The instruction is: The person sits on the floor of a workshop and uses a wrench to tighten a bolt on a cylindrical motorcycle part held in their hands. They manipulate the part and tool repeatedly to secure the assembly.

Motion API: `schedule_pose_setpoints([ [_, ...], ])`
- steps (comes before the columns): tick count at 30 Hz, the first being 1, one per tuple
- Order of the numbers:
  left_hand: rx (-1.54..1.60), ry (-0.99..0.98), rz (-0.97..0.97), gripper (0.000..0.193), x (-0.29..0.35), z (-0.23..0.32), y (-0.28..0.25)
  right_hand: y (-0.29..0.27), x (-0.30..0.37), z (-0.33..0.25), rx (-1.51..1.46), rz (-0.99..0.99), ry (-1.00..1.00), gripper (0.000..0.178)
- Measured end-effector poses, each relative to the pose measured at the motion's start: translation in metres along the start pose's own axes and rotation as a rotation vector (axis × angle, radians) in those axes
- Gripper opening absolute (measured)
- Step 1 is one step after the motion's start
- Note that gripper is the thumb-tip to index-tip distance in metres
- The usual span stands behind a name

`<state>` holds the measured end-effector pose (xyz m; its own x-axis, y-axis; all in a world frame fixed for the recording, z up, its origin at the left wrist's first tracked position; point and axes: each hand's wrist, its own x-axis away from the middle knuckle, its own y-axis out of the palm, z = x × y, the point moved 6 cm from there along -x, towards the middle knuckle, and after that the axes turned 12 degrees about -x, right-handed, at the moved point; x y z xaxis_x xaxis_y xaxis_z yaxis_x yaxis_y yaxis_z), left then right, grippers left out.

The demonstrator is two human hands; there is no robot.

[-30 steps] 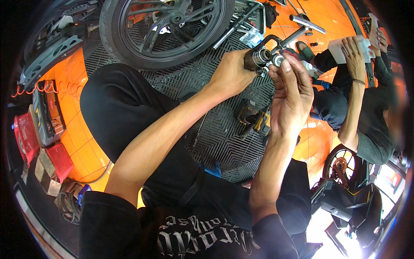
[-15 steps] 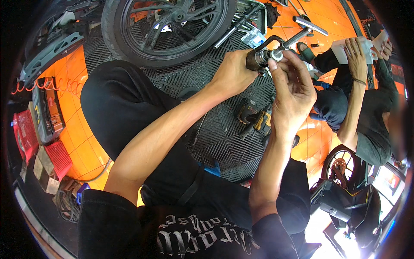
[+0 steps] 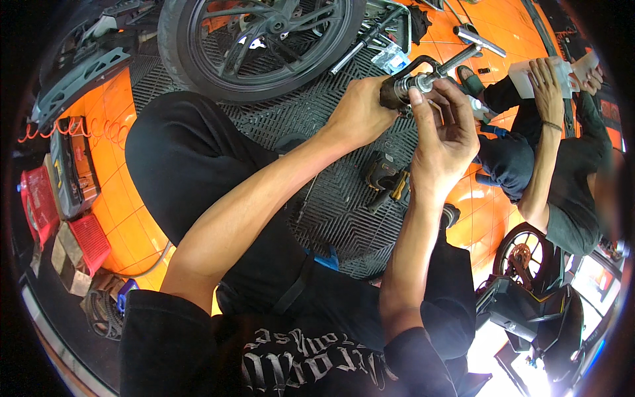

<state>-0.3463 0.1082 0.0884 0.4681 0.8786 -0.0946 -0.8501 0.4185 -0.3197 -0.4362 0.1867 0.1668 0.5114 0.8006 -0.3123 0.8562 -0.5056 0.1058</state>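
Part (image 3: 391, 96), dark metal, gripped by left hand (image 3: 364, 110); right hand (image 3: 447, 135) pinches silver ring (image 3: 423, 82) at its end. Keep ring square, pressure light, even.

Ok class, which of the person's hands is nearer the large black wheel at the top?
Left. The left hand is below and right of the large black wheel, apart from it; the right hand is farther right and lower.

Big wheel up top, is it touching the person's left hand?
Apart. In the head view, a strip of black mat shows between the wheel and the left hand.
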Motion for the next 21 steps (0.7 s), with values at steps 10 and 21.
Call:
schedule_pose_setpoints([
  [10, -0.024, 0.213, -0.095, 0.049, 0.003, 0.015, -0.012, 0.001, 0.002, 0.001, -0.010, -0.028, 0.008, 0.032],
  [21, -0.172, 0.366, -0.088, 0.058, 0.011, 0.031, -0.019, -0.001, -0.002, -0.002, 0.178, -0.012, -0.153, 0.032],
])
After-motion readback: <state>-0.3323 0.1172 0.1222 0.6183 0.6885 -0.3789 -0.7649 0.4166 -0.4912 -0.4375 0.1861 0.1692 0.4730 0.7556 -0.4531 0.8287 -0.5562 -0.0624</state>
